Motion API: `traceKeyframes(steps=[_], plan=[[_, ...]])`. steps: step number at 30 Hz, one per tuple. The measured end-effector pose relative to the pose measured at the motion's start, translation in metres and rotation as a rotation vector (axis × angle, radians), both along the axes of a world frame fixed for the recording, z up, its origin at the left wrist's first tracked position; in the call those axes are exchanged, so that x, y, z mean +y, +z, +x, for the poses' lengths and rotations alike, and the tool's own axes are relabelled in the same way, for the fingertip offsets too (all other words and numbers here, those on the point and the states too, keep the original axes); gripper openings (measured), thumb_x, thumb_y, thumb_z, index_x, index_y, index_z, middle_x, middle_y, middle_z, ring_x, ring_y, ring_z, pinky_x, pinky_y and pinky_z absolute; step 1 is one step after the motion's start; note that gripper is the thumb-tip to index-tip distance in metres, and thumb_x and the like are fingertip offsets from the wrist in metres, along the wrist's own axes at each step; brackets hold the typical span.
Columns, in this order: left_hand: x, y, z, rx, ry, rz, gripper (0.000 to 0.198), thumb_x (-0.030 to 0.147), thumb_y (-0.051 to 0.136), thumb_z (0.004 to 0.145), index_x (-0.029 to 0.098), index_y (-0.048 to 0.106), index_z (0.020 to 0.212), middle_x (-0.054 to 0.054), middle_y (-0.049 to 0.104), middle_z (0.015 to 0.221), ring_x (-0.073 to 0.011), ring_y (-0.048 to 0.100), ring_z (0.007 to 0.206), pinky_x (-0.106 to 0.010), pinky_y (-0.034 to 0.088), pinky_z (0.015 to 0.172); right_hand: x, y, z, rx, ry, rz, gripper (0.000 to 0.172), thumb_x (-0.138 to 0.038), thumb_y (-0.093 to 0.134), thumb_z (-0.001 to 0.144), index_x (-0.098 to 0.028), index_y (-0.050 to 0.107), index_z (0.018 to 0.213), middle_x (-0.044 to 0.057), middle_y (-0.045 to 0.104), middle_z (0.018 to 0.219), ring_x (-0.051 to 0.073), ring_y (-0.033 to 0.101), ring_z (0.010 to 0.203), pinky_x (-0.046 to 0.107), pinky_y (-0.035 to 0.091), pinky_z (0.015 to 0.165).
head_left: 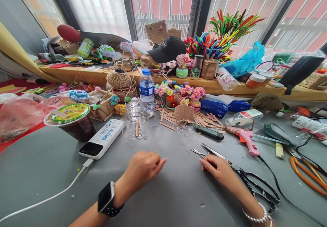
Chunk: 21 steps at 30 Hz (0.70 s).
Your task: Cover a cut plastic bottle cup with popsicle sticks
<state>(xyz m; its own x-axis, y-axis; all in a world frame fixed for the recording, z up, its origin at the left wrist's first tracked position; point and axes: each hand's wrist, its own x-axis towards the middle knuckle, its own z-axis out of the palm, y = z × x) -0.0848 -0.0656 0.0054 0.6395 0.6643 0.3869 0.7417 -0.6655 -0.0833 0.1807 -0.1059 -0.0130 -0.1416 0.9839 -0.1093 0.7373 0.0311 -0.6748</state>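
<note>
My left hand (144, 167), with a dark watch on its wrist, is curled into a loose fist above the grey table, and nothing shows in it. To the right, my right hand (216, 167) also has its fingers curled in, with no object visible in it. It lies over the blades of large black-handled scissors (245, 174); I cannot tell whether it touches them. Small scissor tips (198, 152) poke out beside its fingers. Beyond the hands stand a cut clear plastic bottle piece (127, 124) with a wooden stick and a small cup of sticks (184, 114).
A pink glue gun (245, 138) with a black cord and orange-handled scissors (306, 176) lie at right. At left are a lidded drink cup (79, 128) and a white power bank (104, 138) with its cable. Loose craft sticks (204, 118) and a water bottle (146, 90) are behind.
</note>
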Motion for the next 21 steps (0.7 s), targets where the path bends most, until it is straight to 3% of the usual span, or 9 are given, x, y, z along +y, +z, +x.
traceKeyframes(steps=[3,5,9,13,16,18,21], plan=[[0.003,-0.011,0.029,0.041,-0.2,-0.008,0.037,0.034,0.035,0.085,0.017,0.05,0.055,0.0,0.057,0.048,-0.0117,0.051,0.043,-0.025,0.028,0.047,0.001,-0.002,0.0,0.075,-0.032,-0.007,0.04,-0.045,0.032,0.084,-0.017,0.052,0.063,0.002,0.058,0.064,0.013,0.052,0.061,0.024,0.039,0.06],[0.008,-0.017,0.044,0.074,-0.266,-0.037,0.037,0.036,0.036,0.085,0.016,0.051,0.057,-0.001,0.058,0.049,-0.0123,0.052,0.043,-0.025,0.028,0.046,0.001,-0.001,0.0,0.147,-0.064,-0.014,0.039,-0.047,0.033,0.083,-0.017,0.051,0.065,0.002,0.059,0.065,0.013,0.053,0.06,0.024,0.04,0.059],[0.013,-0.025,0.061,0.086,-0.277,-0.122,0.032,0.034,0.04,0.083,0.016,0.052,0.06,-0.001,0.06,0.053,-0.0125,0.053,0.046,-0.024,0.028,0.045,0.002,0.01,0.003,0.209,-0.157,0.055,0.034,-0.047,0.038,0.081,-0.018,0.052,0.073,0.002,0.06,0.07,0.013,0.055,0.062,0.024,0.042,0.058],[0.014,-0.029,0.063,0.009,-0.254,-0.192,0.036,0.034,0.034,0.086,0.016,0.05,0.058,-0.002,0.058,0.051,-0.0114,0.053,0.046,-0.025,0.026,0.045,0.011,0.031,0.019,0.137,-0.261,0.202,0.03,-0.043,0.039,0.081,-0.018,0.054,0.088,0.005,0.061,0.086,0.016,0.056,0.078,0.026,0.045,0.064],[0.013,-0.03,0.062,-0.038,-0.265,-0.2,0.039,0.035,0.03,0.087,0.016,0.049,0.058,-0.002,0.057,0.051,-0.0119,0.052,0.046,-0.026,0.025,0.045,0.035,0.044,0.043,0.004,-0.294,0.353,0.029,-0.04,0.042,0.079,-0.018,0.055,0.094,0.008,0.057,0.098,0.018,0.055,0.083,0.028,0.046,0.065],[0.014,-0.03,0.062,-0.045,-0.269,-0.205,0.04,0.035,0.029,0.087,0.016,0.049,0.058,-0.003,0.057,0.051,-0.0122,0.052,0.046,-0.026,0.025,0.046,0.061,0.051,0.062,-0.147,-0.319,0.447,0.029,-0.036,0.043,0.079,-0.016,0.057,0.095,0.01,0.055,0.1,0.019,0.054,0.086,0.033,0.045,0.076],[0.014,-0.032,0.062,-0.042,-0.262,-0.211,0.039,0.035,0.03,0.087,0.016,0.049,0.058,-0.002,0.057,0.051,-0.0121,0.052,0.046,-0.027,0.025,0.046,0.104,0.057,0.087,-0.408,-0.399,0.493,0.026,-0.028,0.048,0.074,-0.015,0.062,0.093,0.014,0.044,0.117,0.027,0.042,0.111,0.04,0.033,0.094]])
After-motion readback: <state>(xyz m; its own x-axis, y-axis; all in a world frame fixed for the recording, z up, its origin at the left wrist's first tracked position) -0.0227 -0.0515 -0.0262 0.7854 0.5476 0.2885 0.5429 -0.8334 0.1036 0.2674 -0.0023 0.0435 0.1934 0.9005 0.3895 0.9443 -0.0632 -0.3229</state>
